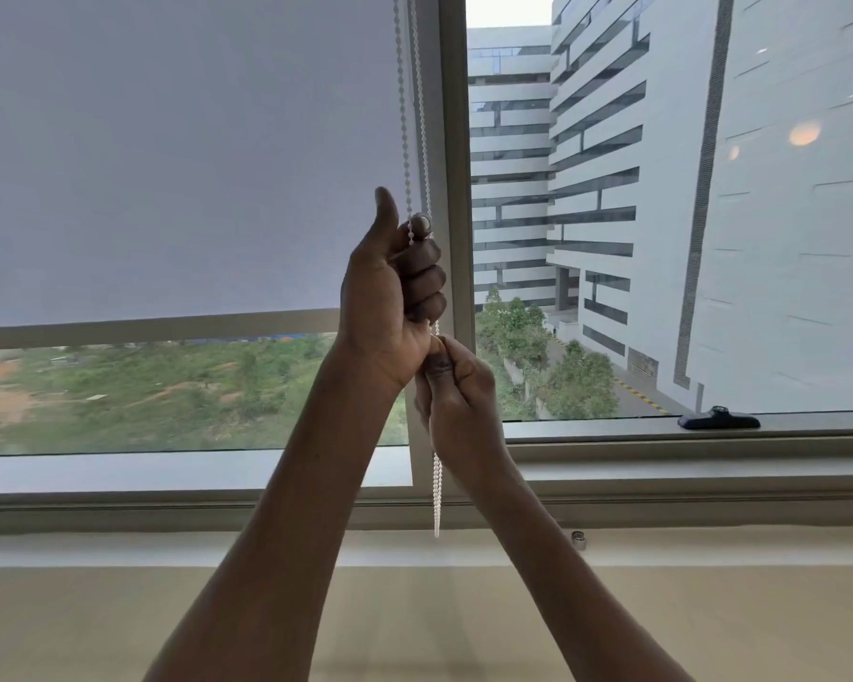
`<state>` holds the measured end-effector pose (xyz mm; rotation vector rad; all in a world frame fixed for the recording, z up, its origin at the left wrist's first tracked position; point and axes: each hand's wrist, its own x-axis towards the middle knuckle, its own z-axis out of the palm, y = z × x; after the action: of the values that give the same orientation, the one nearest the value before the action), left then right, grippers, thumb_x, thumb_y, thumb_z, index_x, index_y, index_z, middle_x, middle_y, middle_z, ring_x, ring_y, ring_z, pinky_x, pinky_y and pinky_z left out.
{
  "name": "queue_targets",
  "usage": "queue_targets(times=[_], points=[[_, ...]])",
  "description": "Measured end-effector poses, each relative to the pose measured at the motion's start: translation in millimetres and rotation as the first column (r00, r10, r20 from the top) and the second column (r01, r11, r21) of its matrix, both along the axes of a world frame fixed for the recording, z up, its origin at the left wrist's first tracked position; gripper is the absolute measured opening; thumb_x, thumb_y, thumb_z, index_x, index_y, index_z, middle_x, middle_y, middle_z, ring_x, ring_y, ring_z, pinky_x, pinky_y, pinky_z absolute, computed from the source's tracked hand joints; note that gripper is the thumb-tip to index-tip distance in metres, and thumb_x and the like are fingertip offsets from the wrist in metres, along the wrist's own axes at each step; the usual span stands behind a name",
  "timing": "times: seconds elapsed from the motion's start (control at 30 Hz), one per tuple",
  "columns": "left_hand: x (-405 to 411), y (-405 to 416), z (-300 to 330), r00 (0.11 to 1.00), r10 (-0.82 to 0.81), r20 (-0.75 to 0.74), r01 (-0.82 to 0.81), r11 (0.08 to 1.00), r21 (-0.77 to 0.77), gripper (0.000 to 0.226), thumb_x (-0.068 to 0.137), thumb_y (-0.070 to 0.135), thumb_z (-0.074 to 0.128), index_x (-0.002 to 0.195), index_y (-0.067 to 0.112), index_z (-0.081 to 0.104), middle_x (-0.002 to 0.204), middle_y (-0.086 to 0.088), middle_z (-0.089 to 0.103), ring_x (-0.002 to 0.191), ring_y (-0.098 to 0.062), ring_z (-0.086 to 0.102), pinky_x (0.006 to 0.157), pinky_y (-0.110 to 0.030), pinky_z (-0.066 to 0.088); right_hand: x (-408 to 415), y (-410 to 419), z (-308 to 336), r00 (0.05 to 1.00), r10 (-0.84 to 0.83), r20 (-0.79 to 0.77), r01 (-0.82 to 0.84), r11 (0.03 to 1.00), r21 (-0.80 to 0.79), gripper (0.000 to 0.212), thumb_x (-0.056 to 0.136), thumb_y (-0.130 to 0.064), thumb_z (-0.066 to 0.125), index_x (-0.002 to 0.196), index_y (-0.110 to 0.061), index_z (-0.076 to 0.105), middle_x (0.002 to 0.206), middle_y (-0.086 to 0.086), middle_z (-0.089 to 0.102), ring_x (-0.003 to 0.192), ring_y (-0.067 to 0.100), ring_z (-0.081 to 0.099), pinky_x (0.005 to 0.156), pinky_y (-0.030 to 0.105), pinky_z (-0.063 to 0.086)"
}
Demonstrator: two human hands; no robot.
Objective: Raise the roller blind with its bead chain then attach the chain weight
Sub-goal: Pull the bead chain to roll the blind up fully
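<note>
Window: two panes split by a pale upright frame post (pixel 456 199); the right pane looks onto white banded buildings (pixel 611 164), the left pane's lower strip onto green ground and trees.
Roller blind (pixel 178 155): grey fabric covering most of the left pane; its bottom bar (pixel 153 328) sits level, a strip of glass showing beneath it.
Sill (pixel 710 548): broad pale ledge running the full width beneath the frame, with a beige surface nearer the camera.
Left hand (pixel 392 292): raised, fingers curled round the bead chain, thumb upright.
Right hand (pixel 456 386): just below the left and touching it, fingertips pinching the chain.
Bead chain (pixel 437 489): white, two strands descending along the blind's right edge through both hands, loop hanging short of the sill.
Window handle (pixel 719 419): dark, lying on the right pane's lower rail.
Small metal piece (pixel 579 539): on the sill right of the chain; I cannot tell what it is.
</note>
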<state>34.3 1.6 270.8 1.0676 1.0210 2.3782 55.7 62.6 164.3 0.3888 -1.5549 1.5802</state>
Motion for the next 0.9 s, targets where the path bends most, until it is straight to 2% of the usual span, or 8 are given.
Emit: queue_targets(times=[0.3,0.43,0.53,0.6,0.67,0.73,0.83,0.9], points=[[3,3,-6,0.997,0.074,-0.002,-0.073,0.988,0.139,0.039,0.105,0.036,0.037,0.071,0.022,0.051,0.042,0.013,0.025,0.033,0.0,0.014,0.029,-0.016,0.01,9,12,4,0.993,0.09,0.07,-0.092,0.995,0.028,0.034,0.103,-0.014,0.041,0.069,-0.014,0.046,0.054,0.004,0.037,0.045,0.007,0.028,0.042,0.02,0.024],[4,0,-18,0.997,0.082,0.014,-0.083,0.979,0.184,0.041,0.105,0.035,0.039,0.068,0.021,0.049,0.043,0.012,0.023,0.033,0.0,0.014,0.028,-0.016,0.013,16,27,27,0.981,0.065,0.183,-0.091,0.987,0.135,0.034,0.1,-0.022,0.039,0.071,-0.014,0.055,0.064,0.002,0.053,0.057,0.012,0.045,0.056,0.03,0.035],[9,5,-44,0.988,0.157,-0.007,-0.153,0.972,0.181,0.043,0.103,0.035,0.041,0.065,0.021,0.054,0.042,0.013,0.029,0.032,0.0,0.022,0.029,-0.015,0.023,19,30,59,0.983,-0.01,0.185,-0.018,0.989,0.15,0.031,0.103,-0.016,0.039,0.085,-0.008,0.064,0.075,0.009,0.059,0.068,0.017,0.054,0.064,0.03,0.042],[13,11,-61,0.97,0.243,0.002,-0.242,0.962,0.128,0.046,0.102,0.037,0.045,0.058,0.024,0.056,0.041,0.013,0.033,0.031,0.0,0.025,0.03,-0.015,0.024,21,27,82,0.982,0.078,0.172,-0.096,0.991,0.095,0.033,0.104,-0.02,0.039,0.103,0.003,0.062,0.08,0.015,0.061,0.066,0.019,0.054,0.061,0.028,0.043],[18,19,-74,0.963,0.268,0.013,-0.268,0.959,0.09,0.048,0.101,0.036,0.046,0.056,0.025,0.054,0.042,0.013,0.032,0.032,-0.001,0.024,0.031,-0.014,0.022,23,21,103,0.96,0.227,0.166,-0.235,0.972,0.026,0.037,0.105,-0.024,0.037,0.112,0.005,0.06,0.085,0.017,0.063,0.066,0.022,0.052,0.058,0.028,0.041],[20,23,-85,0.967,0.251,0.04,-0.254,0.964,0.086,0.049,0.101,0.034,0.046,0.054,0.025,0.053,0.042,0.013,0.029,0.033,-0.001,0.022,0.032,-0.014,0.02,23,14,115,0.931,0.32,0.178,-0.319,0.947,-0.038,0.036,0.105,-0.026,0.037,0.108,-0.001,0.062,0.074,0.01,0.061,0.056,0.018,0.048,0.052,0.028,0.036],[18,21,-92,0.961,0.271,0.053,-0.275,0.957,0.09,0.052,0.1,0.033,0.047,0.048,0.025,0.05,0.041,0.014,0.027,0.034,-0.001,0.021,0.033,-0.015,0.019,18,7,115,0.882,0.442,0.161,-0.416,0.893,-0.173,0.035,0.105,-0.03,0.038,0.097,-0.007,0.063,0.053,-0.005,0.04,0.039,0.007,0.025,0.043,0.026,0.013],[14,16,-93,0.952,0.305,0.024,-0.306,0.948,0.085,0.049,0.094,0.039,0.05,0.047,0.025,0.048,0.041,0.013,0.025,0.034,-0.001,0.02,0.034,-0.015,0.019,14,6,109,0.833,0.546,0.088,-0.513,0.822,-0.246,0.036,0.104,-0.033,0.038,0.095,-0.008,0.063,0.048,-0.009,0.029,0.037,0.003,0.017,0.04,0.023,0.008]])
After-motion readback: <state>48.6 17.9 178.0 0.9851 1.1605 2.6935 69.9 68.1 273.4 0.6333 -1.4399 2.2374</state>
